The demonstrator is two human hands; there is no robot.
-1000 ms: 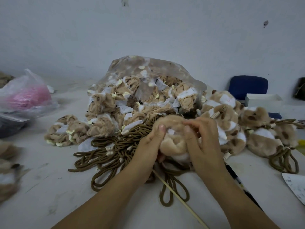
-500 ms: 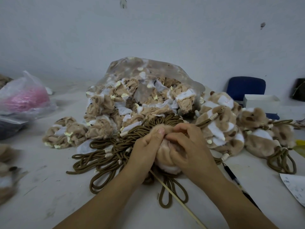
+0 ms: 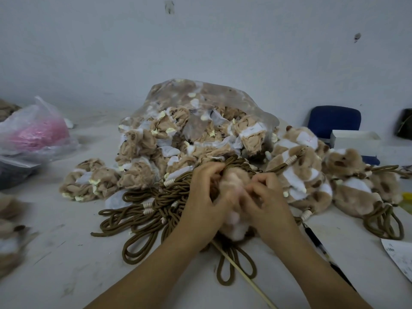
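A small tan and white plush pouch (image 3: 234,228) sits between my two hands above a pile of brown cords (image 3: 156,206). My left hand (image 3: 205,201) grips its left side with curled fingers. My right hand (image 3: 265,201) grips its right side, fingers bent over the top. The pouch is blurred and mostly hidden by my fingers. A thin wooden stick (image 3: 243,277) lies on the table below my hands, running toward the near edge.
A clear plastic bag (image 3: 200,101) of inside-out tan plush pieces stands behind. Finished plush pouches with cords (image 3: 312,175) lie at the right. A pink-filled bag (image 3: 38,130) is at far left. A black pen (image 3: 316,241), a paper (image 3: 399,257) and a blue chair (image 3: 334,121) are at the right.
My hands have closed in tighter around the pouch and my right fingers have curled over its top; the pouch is now more covered and squeezed between them.
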